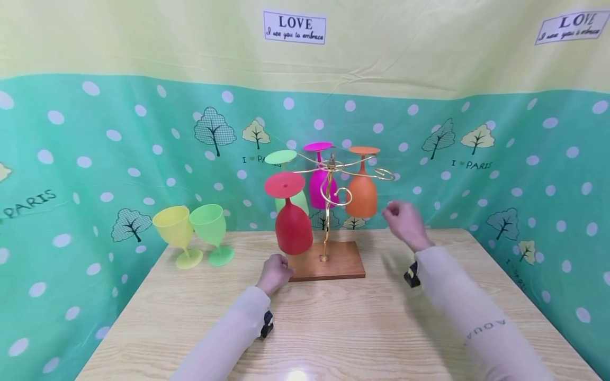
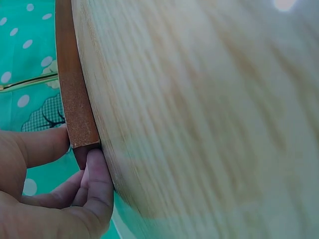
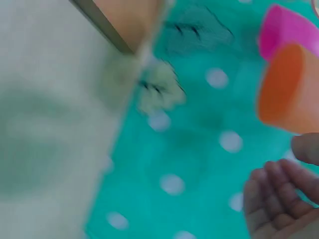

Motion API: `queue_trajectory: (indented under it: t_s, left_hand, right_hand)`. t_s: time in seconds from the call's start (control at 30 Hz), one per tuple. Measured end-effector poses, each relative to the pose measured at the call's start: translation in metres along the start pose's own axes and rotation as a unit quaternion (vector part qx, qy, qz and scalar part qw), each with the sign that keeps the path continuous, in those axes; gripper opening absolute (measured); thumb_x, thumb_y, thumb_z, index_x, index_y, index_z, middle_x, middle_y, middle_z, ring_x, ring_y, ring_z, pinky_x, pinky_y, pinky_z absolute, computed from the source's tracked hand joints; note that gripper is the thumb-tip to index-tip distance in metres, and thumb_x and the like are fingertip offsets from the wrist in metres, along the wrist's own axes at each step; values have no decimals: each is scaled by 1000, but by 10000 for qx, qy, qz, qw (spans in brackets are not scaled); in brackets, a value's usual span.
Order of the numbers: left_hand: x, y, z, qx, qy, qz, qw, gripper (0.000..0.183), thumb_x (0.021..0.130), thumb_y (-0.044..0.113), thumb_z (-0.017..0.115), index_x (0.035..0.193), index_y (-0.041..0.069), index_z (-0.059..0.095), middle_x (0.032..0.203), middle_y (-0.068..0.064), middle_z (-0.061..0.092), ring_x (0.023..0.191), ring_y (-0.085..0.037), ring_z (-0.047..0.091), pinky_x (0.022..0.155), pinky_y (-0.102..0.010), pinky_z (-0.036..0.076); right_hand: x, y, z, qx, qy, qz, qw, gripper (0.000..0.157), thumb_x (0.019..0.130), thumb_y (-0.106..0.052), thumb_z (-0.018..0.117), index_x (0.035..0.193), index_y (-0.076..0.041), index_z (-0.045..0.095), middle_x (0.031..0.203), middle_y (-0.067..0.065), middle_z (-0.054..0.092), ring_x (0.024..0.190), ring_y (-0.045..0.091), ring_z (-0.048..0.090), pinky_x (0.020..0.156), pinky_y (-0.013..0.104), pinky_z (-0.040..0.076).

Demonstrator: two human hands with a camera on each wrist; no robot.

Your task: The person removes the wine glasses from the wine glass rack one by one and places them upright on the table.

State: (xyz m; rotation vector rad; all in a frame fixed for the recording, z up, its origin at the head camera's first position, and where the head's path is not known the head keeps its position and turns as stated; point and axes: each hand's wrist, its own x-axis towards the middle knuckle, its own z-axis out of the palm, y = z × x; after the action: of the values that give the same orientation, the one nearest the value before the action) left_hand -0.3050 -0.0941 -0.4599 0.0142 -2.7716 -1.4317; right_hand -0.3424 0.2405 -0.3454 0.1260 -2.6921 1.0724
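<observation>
At the front left corner of a brown wooden base [image 1: 345, 260], my left hand [image 1: 275, 273] pinches the board; in the left wrist view the thumb lies on one face of the base [image 2: 79, 112] and the fingers under the other. A gold wire rack [image 1: 326, 225] rises from it. Upside down on its arms hang a red goblet [image 1: 293, 230], a light green goblet [image 1: 300, 201], a magenta goblet [image 1: 322, 188] and an orange goblet [image 1: 362, 196]. My right hand [image 1: 407, 225] is raised just right of the orange goblet, fingers loosely curled around nothing.
Toward the back left of the wooden table [image 1: 371, 333], a yellow goblet [image 1: 174, 227] and a green goblet [image 1: 209, 226] stand upright side by side. Two looped rack arms, front and right, carry no goblet. A dotted teal curtain [image 1: 257, 203] encloses the table's back and sides.
</observation>
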Motion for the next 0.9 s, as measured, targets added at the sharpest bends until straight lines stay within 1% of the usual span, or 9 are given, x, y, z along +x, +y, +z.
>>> queue_trajectory:
  t_s: [0.17, 0.23, 0.3, 0.4, 0.5, 0.57, 0.67, 0.83, 0.9]
  left_hand:
    - [-1, 0, -1, 35, 23, 48, 10000, 47, 79, 0, 69, 57, 13, 30, 50, 2, 30, 45, -12, 28, 44, -24, 24]
    - [0, 0, -1, 37, 31, 28, 10000, 46, 80, 0, 69, 58, 13, 31, 50, 2, 31, 45, -12, 29, 44, -24, 24]
    - [0, 0, -1, 16, 26, -3, 10000, 45, 80, 0, 70, 59, 12, 32, 51, 2, 31, 46, -12, 30, 44, -24, 24]
    - [1, 0, -1, -3, 12, -24, 10000, 45, 80, 0, 69, 59, 12, 32, 51, 2, 31, 45, -12, 29, 44, -24, 25]
    - [1, -1, 0, -2, 6, 3, 10000, 46, 79, -1, 68, 58, 12, 30, 50, 3, 29, 45, -12, 29, 44, -24, 25]
    - [1, -2, 1, 7, 14, 37, 10000, 46, 79, -1, 68, 58, 13, 29, 50, 3, 29, 44, -12, 28, 44, -24, 25]
    - [1, -2, 1, 31, 53, 91, 9999, 46, 78, -1, 68, 58, 13, 29, 50, 3, 29, 45, -12, 28, 44, -24, 25]
    - [2, -4, 2, 51, 90, 142, 9998, 43, 78, -1, 67, 60, 12, 30, 51, 3, 28, 46, -12, 28, 45, -24, 25]
    - [2, -4, 2, 44, 106, 175, 9998, 43, 78, -2, 67, 61, 12, 30, 51, 3, 28, 46, -12, 27, 46, -24, 25]
  right_hand:
    - [25, -29, -37, -368, 1013, -929, 9898, 27, 97, -16, 52, 117, 1, 59, 92, 16, 64, 76, 27, 60, 63, 39, 52]
    - [34, -40, -49, -651, 1106, -1257, 9837, 32, 97, -14, 52, 126, 0, 54, 95, 18, 65, 79, 29, 61, 72, 44, 51]
    - [41, -51, -60, -1046, 902, -1519, 9787, 41, 97, -12, 52, 137, -5, 46, 103, 18, 65, 87, 32, 62, 79, 49, 49]
    - [48, -66, -71, -1606, 240, -1766, 9708, 60, 96, -9, 52, 150, -15, 26, 122, 17, 61, 102, 36, 60, 84, 52, 47]
    - [53, -78, -77, -1968, -318, -1859, 9621, 69, 96, -7, 51, 153, -20, 14, 135, 16, 53, 111, 38, 57, 80, 50, 50]
    - [54, -83, -78, -2106, -507, -1869, 9582, 70, 96, -6, 52, 153, -20, 14, 140, 14, 49, 111, 38, 57, 79, 49, 51]
    - [56, -87, -77, -2214, -639, -1858, 9552, 68, 94, -4, 56, 151, -20, 22, 140, 12, 49, 108, 36, 58, 79, 49, 52]
    - [56, -91, -76, -2204, -722, -1648, 9587, 62, 90, 4, 58, 144, -18, 36, 125, 14, 56, 99, 33, 58, 76, 47, 53]
    - [56, -92, -77, -2256, -613, -1669, 9578, 58, 91, 4, 56, 142, -14, 38, 120, 16, 58, 92, 33, 57, 72, 45, 52]
